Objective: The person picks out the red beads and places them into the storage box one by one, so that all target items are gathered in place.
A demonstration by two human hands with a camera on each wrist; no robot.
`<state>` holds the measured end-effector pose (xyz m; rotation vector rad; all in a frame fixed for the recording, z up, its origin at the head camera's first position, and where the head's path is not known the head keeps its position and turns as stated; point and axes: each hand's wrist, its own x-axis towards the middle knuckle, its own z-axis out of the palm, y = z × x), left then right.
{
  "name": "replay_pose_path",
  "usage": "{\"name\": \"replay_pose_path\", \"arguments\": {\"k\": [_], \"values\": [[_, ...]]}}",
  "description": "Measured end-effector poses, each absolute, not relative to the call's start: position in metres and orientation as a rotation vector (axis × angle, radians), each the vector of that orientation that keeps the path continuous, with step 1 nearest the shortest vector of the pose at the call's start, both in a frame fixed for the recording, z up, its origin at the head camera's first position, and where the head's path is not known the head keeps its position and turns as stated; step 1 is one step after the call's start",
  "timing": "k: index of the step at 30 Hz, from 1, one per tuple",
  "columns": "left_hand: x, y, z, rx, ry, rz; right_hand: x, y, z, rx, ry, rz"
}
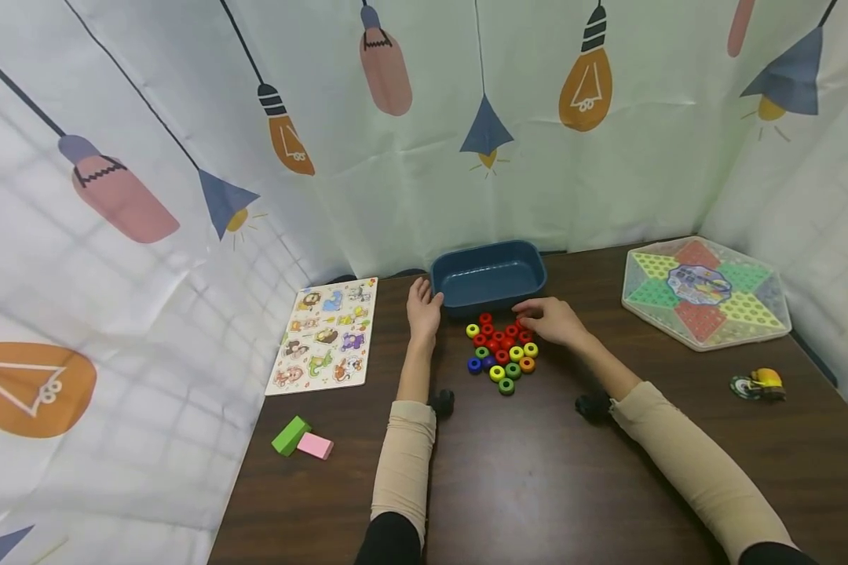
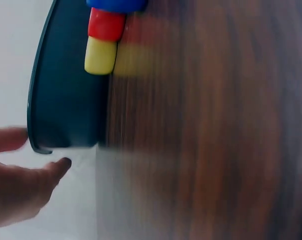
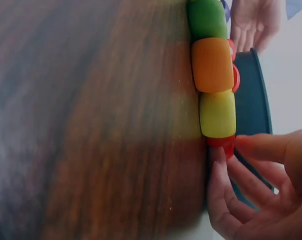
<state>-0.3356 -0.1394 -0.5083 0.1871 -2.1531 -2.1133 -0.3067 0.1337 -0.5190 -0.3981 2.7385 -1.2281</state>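
Observation:
A dark blue plastic basin (image 1: 489, 306) stands near the back edge of the table. My left hand (image 1: 424, 310) is at the basin's left end, thumb and fingers spread, one finger by the rim in the left wrist view. In front of the basin lies a loose cluster of thick ring beads, mostly red, with yellow beads (image 1: 497, 373), green beads (image 1: 506, 387), blue beads (image 1: 474, 365) and an orange bead (image 1: 527, 365). My right hand (image 1: 553, 320) is at the cluster's back right. Its thumb and a finger pinch a red bead (image 3: 222, 142), partly hidden by the fingertips.
An animal picture board (image 1: 325, 337) lies at the left. Nearer me are a green block (image 1: 291, 436) and a pink block (image 1: 315, 446). A hexagonal star-patterned game box (image 1: 707, 294) lies at the right, with a small yellow-and-black toy (image 1: 759, 384) before it. Patterned curtains (image 1: 424, 180) border the table.

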Motion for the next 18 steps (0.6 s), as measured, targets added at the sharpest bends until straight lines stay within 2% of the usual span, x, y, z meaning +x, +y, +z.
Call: {"name": "replay_pose_path", "arguments": {"k": [10,18], "values": [[-0.339,-0.135,-0.506,0.177,-2.086,-2.087,-0.309,0.133,-0.518,-0.292,2.604,-1.453],[-0.334,-0.140,-0.504,0.204,-2.016,-2.117,-0.302,0.138,-0.504,-0.312,2.519,-1.550]]}}
